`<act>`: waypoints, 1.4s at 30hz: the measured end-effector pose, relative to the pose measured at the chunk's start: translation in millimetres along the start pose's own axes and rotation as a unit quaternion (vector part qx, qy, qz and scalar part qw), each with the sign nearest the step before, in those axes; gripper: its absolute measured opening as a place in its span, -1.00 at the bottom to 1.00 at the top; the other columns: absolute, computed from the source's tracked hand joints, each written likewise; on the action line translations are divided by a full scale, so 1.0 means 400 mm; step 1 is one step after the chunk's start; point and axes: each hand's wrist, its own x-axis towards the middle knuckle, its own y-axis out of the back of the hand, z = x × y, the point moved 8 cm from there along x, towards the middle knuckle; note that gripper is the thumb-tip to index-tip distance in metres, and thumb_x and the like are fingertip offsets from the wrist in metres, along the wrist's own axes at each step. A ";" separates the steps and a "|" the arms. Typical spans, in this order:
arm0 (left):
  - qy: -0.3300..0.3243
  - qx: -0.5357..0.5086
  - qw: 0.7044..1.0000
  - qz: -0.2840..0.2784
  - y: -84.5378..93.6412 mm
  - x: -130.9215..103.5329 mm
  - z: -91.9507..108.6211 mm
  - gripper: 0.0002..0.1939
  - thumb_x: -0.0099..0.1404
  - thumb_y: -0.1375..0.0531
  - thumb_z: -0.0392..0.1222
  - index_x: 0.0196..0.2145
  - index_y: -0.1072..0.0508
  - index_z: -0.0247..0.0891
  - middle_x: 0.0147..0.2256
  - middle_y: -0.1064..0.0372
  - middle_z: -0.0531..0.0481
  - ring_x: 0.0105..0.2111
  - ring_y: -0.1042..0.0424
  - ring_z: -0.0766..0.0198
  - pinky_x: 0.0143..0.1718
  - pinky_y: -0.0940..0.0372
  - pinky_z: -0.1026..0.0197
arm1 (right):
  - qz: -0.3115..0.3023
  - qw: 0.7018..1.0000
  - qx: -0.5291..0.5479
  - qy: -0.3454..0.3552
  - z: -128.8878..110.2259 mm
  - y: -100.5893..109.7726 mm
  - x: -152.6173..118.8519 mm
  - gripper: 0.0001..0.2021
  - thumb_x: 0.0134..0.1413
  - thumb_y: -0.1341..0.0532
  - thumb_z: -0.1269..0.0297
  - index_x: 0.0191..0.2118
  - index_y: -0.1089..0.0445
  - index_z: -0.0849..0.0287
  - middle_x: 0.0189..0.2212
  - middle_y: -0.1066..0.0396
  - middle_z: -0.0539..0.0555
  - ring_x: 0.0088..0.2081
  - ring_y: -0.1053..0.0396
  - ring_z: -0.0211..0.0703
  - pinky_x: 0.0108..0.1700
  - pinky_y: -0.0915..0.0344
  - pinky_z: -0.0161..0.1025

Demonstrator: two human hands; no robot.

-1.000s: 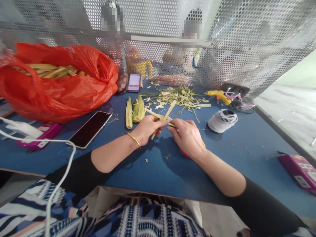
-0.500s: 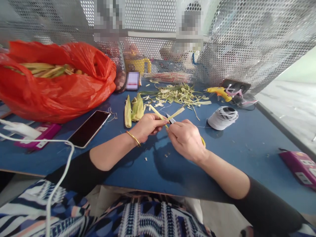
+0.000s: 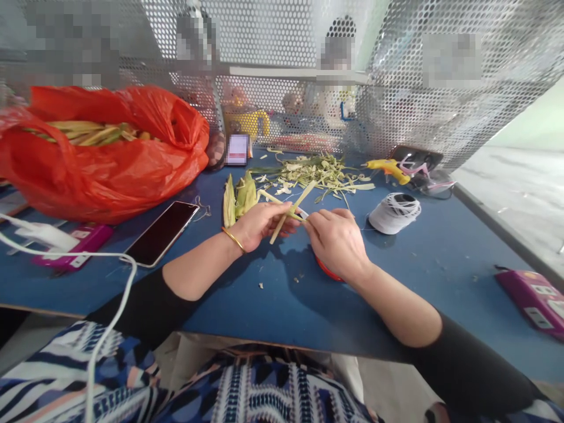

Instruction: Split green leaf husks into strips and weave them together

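Observation:
My left hand [image 3: 263, 223] pinches pale green husk strips [image 3: 301, 197] that cross each other at its fingertips. Close on the right, my right hand [image 3: 338, 238] is closed around scissors, whose blade [image 3: 304, 215] shows near the strips and whose red handle [image 3: 326, 269] shows below the palm. Two folded husk pieces [image 3: 245, 192] lie just behind my left wrist. Beyond the hands is a heap of shredded husk [image 3: 315, 171]. A spool of white thread [image 3: 394, 212] stands right of my right hand, with a thin thread running towards the hands.
A red plastic bag [image 3: 114, 176] of husks fills the back left. In front lie a phone [image 3: 161, 233] and a purple power strip [image 3: 74, 249] with a white cable. At the back right are a yellow glue gun [image 3: 388, 169] and glasses. Another purple strip [image 3: 535, 296] lies far right.
The crossing strip has swung so one end points down past my left fingers. My right hand has turned slightly, and the red handle now shows below it. The view has shifted a little.

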 end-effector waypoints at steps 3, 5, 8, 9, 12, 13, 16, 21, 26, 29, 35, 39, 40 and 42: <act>-0.003 0.012 1.000 0.008 0.005 0.000 -0.003 -0.80 0.10 -0.37 -0.14 -0.34 -0.56 -0.30 -0.48 -0.52 -0.02 -0.50 -0.48 0.32 -0.34 -0.37 0.25 | 0.015 1.000 0.001 -0.020 0.020 0.002 0.003 -0.70 0.32 -0.03 0.25 -0.38 -0.42 0.18 -0.47 -0.45 0.07 -0.39 -0.31 -0.14 -0.08 -0.05 -0.19; -0.008 0.028 0.999 0.023 0.007 0.002 -0.009 -0.80 0.05 -0.41 -0.19 -0.37 -0.54 -0.31 -0.51 -0.51 0.00 -0.51 -0.47 0.32 -0.35 -0.37 0.24 | 0.015 1.000 -0.005 -0.008 0.018 0.000 0.003 -0.70 0.32 -0.04 0.24 -0.38 -0.43 0.18 -0.48 -0.45 0.07 -0.39 -0.31 -0.14 -0.03 -0.05 -0.17; -0.014 0.041 0.998 0.053 0.010 0.008 -0.020 -0.81 0.05 -0.41 -0.20 -0.39 -0.54 -0.32 -0.56 -0.48 0.01 -0.55 -0.45 0.33 -0.39 -0.37 0.24 | 0.020 0.999 -0.013 0.041 -0.004 -0.001 0.000 -0.68 0.32 -0.04 0.28 -0.43 -0.42 0.17 -0.54 -0.41 0.03 -0.43 -0.28 -0.17 0.00 -0.05 -0.16; -0.016 0.041 0.997 0.066 0.013 0.010 -0.023 -0.84 0.06 -0.40 -0.22 -0.40 -0.54 -0.31 -0.58 -0.47 0.02 -0.56 -0.44 0.33 -0.41 -0.37 0.25 | 0.026 0.998 -0.015 0.060 -0.014 0.001 -0.002 -0.68 0.31 -0.04 0.30 -0.45 -0.41 0.17 -0.55 -0.39 0.02 -0.44 -0.26 -0.18 0.01 -0.05 -0.16; -0.011 0.034 0.995 0.093 0.021 0.016 -0.030 -0.91 0.10 -0.37 -0.25 -0.44 -0.55 -0.31 -0.61 -0.45 0.03 -0.58 -0.43 0.34 -0.45 -0.35 0.27 | 0.047 0.994 -0.028 0.097 -0.036 0.008 -0.008 -0.67 0.29 -0.04 0.36 -0.49 -0.39 0.15 -0.58 -0.35 0.00 -0.45 -0.23 -0.19 0.05 -0.05 -0.15; -0.009 0.029 0.995 0.090 0.021 0.016 -0.029 -0.92 0.10 -0.36 -0.25 -0.45 -0.55 -0.31 -0.60 -0.46 0.02 -0.58 -0.44 0.33 -0.44 -0.36 0.27 | 0.051 0.994 -0.030 0.095 -0.036 0.010 -0.009 -0.67 0.29 -0.03 0.37 -0.49 -0.39 0.15 -0.59 -0.34 0.00 -0.44 -0.23 -0.19 0.05 -0.06 -0.14; -0.016 -0.002 0.999 0.043 0.008 0.011 -0.017 -0.88 0.12 -0.35 -0.20 -0.40 -0.57 -0.32 -0.48 -0.55 -0.06 -0.47 -0.52 0.28 -0.32 -0.40 0.24 | 0.069 0.997 -0.013 0.039 -0.003 0.019 -0.003 -0.69 0.29 -0.03 0.34 -0.45 -0.41 0.14 -0.55 -0.37 0.03 -0.37 -0.28 -0.15 0.05 -0.10 -0.10; -0.064 -0.072 0.995 -0.017 -0.014 -0.005 0.009 -0.73 0.09 -0.36 -0.22 -0.21 -0.55 -0.31 -0.26 -0.58 -0.15 -0.22 -0.56 0.14 -0.08 -0.39 0.09 | 0.203 0.942 0.186 -0.194 0.140 0.046 -0.010 -0.65 0.10 -0.23 0.14 -0.01 -0.35 0.14 -0.10 -0.43 0.18 -0.07 -0.34 0.01 0.00 -0.23 -0.02; -0.100 -0.045 0.994 0.006 -0.022 -0.007 0.008 -0.70 0.06 -0.39 -0.19 -0.23 -0.51 -0.29 -0.27 -0.58 -0.11 -0.24 -0.56 0.15 -0.13 -0.39 0.09 | 0.085 0.731 0.564 -0.375 0.181 -0.085 -0.023 -0.60 -0.16 -0.34 -0.06 -0.31 -0.41 0.17 -0.47 -0.39 0.01 -0.45 -0.35 -0.22 -0.34 -0.29 -0.21; -0.094 0.006 0.996 -0.005 -0.035 -0.012 0.002 -0.71 0.06 -0.38 -0.19 -0.25 -0.49 -0.30 -0.32 -0.57 -0.07 -0.30 -0.55 0.21 -0.23 -0.37 0.20 | -0.002 0.647 0.667 -0.369 0.124 -0.123 -0.023 -0.59 -0.32 -0.43 -0.04 -0.45 -0.41 0.20 -0.57 -0.35 -0.04 -0.55 -0.26 -0.34 -0.44 -0.23 -0.30; -0.137 0.067 0.987 -0.056 -0.060 -0.026 0.008 -0.71 0.07 -0.37 -0.11 -0.28 -0.48 -0.30 -0.35 -0.52 -0.01 -0.33 -0.51 0.28 -0.25 -0.35 0.26 | 0.015 0.627 0.682 -0.376 0.115 -0.126 -0.030 -0.62 -0.33 -0.46 0.04 -0.45 -0.43 0.22 -0.59 -0.36 -0.06 -0.58 -0.25 -0.38 -0.49 -0.22 -0.34; -0.125 0.053 0.988 -0.067 -0.061 -0.020 -0.001 -0.70 0.02 -0.40 -0.12 -0.31 -0.49 -0.31 -0.35 -0.53 -0.01 -0.32 -0.52 0.29 -0.26 -0.34 0.29 | 0.026 0.653 0.659 -0.373 0.124 -0.115 -0.025 -0.63 -0.34 -0.46 0.03 -0.51 -0.40 0.20 -0.63 -0.35 -0.07 -0.62 -0.25 -0.37 -0.50 -0.25 -0.32; -0.110 0.047 0.990 -0.076 -0.061 -0.018 -0.004 -0.69 0.01 -0.41 -0.15 -0.29 -0.50 -0.31 -0.34 -0.54 -0.03 -0.32 -0.53 0.28 -0.26 -0.35 0.28 | 0.032 0.665 0.650 -0.367 0.127 -0.107 -0.022 -0.63 -0.32 -0.45 0.02 -0.52 -0.40 0.20 -0.63 -0.35 -0.07 -0.62 -0.25 -0.37 -0.50 -0.26 -0.32; -0.070 0.034 0.991 -0.106 -0.063 -0.014 -0.010 -0.65 0.00 -0.41 -0.22 -0.21 -0.51 -0.29 -0.31 -0.56 -0.06 -0.32 -0.55 0.25 -0.26 -0.37 0.26 | 0.046 0.690 0.631 -0.351 0.132 -0.090 -0.016 -0.64 -0.28 -0.44 0.01 -0.53 -0.39 0.19 -0.63 -0.36 -0.06 -0.61 -0.26 -0.36 -0.49 -0.28 -0.31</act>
